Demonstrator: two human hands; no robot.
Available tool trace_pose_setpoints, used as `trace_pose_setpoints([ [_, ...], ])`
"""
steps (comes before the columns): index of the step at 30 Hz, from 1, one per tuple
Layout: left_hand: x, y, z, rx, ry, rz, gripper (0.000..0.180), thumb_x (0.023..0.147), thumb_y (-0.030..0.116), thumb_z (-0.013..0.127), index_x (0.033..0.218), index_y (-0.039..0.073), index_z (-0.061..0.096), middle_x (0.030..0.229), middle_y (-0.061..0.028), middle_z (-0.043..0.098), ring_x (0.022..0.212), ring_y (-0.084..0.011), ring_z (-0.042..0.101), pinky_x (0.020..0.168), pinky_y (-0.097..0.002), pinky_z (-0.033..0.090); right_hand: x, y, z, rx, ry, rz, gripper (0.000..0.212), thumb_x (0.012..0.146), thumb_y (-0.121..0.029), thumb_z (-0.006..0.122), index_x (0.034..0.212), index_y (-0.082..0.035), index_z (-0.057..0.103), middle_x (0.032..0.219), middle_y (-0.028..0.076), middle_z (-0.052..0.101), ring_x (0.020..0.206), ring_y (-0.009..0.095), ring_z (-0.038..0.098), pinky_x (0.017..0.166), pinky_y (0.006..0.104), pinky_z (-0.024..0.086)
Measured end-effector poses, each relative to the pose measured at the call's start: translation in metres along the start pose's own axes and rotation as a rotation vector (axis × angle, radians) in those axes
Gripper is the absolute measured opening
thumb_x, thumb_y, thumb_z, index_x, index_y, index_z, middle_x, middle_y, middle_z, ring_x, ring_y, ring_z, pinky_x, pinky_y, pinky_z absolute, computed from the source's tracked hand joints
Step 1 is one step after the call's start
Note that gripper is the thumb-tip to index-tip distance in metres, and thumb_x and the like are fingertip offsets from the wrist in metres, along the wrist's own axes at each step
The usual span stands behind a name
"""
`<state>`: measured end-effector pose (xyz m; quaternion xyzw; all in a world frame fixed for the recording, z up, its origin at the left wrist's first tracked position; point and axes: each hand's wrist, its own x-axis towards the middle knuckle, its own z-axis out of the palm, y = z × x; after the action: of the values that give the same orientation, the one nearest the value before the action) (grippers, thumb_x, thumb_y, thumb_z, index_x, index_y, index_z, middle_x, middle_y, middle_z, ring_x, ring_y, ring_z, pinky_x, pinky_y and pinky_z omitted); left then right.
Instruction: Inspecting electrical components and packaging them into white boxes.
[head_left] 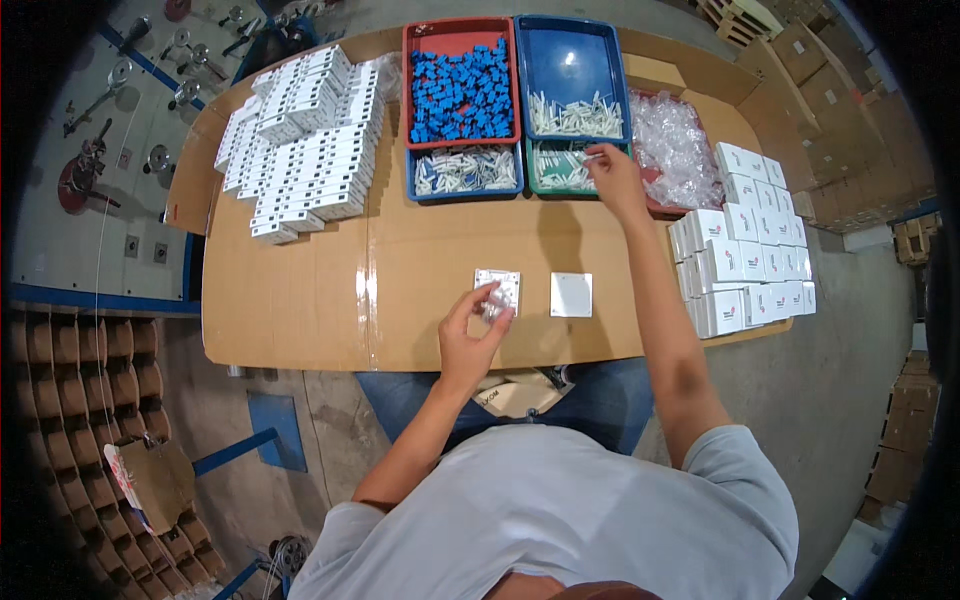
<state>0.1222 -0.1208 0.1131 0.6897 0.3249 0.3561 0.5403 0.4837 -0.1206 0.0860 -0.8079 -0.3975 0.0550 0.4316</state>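
My left hand point(470, 345) is closed on a small clear plastic bag point(496, 304); small parts seem to be inside it, too small to name. Just beneath lies a white square plate point(512, 281) with small holes, partly covered by the hand. A second white square piece point(571, 295), smooth and flat, rests to its right on the cardboard. Reaching far forward, my right hand point(617, 178) has its fingers pinched over the green tray point(545, 190) of small white pieces. Whatever sits between those fingertips cannot be made out.
Behind stand a red tray point(440, 38) of blue plastic parts, a blue tray point(567, 65) with white plugs and a lower blue tray point(465, 197). Clear bags point(672, 150) heap at right. White boxes are stacked left point(315, 150) and right point(745, 255) on the cardboard tabletop point(300, 310).
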Motion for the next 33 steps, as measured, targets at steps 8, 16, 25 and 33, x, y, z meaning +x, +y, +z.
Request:
trace_pose_setpoints([
  [8,-0.029,-0.006,-0.014,0.043,-0.090,-0.122,0.037,0.085,0.008,0.078,0.121,0.004,0.069,0.094,-0.0054,0.067,0.085,-0.0138,0.059,0.080,-0.0277,0.050,0.125,0.112,0.010,-0.282,0.120,-0.029,0.018,0.083,-0.011,0.067,0.097,-0.004,0.075,0.087,0.019,0.073,0.083,0.034,0.072,0.075,0.0400,0.057],
  [16,-0.015,-0.001,-0.014,0.031,-0.053,-0.177,0.037,0.086,0.006,0.076,0.122,0.003,0.068,0.096,-0.0051,0.068,0.085,-0.0129,0.058,0.081,-0.0271,0.049,0.137,0.092,0.036,-0.413,0.105,-0.016,0.016,0.083,-0.014,0.066,0.094,-0.005,0.074,0.090,0.022,0.072,0.088,0.041,0.070,0.080,0.0488,0.055],
  [25,-0.010,0.004,-0.011,0.032,-0.089,-0.151,0.039,0.086,0.005,0.076,0.124,0.003,0.068,0.096,-0.0041,0.067,0.084,-0.0120,0.058,0.080,-0.0266,0.049,0.143,0.102,0.026,-0.100,0.123,0.069,0.017,0.081,-0.017,0.072,0.094,-0.006,0.075,0.090,0.014,0.075,0.085,0.029,0.073,0.076,0.0381,0.056],
  [33,0.001,0.017,-0.015,-0.319,0.008,-0.377,0.033,0.101,0.018,0.063,0.128,-0.002,0.063,0.098,-0.0019,0.065,0.087,-0.0099,0.057,0.080,-0.0255,0.046,0.133,0.045,-0.001,0.844,0.159,0.297,0.023,0.093,-0.009,0.070,0.114,0.000,0.067,0.095,0.008,0.070,0.079,0.017,0.068,0.069,0.0276,0.055],
])
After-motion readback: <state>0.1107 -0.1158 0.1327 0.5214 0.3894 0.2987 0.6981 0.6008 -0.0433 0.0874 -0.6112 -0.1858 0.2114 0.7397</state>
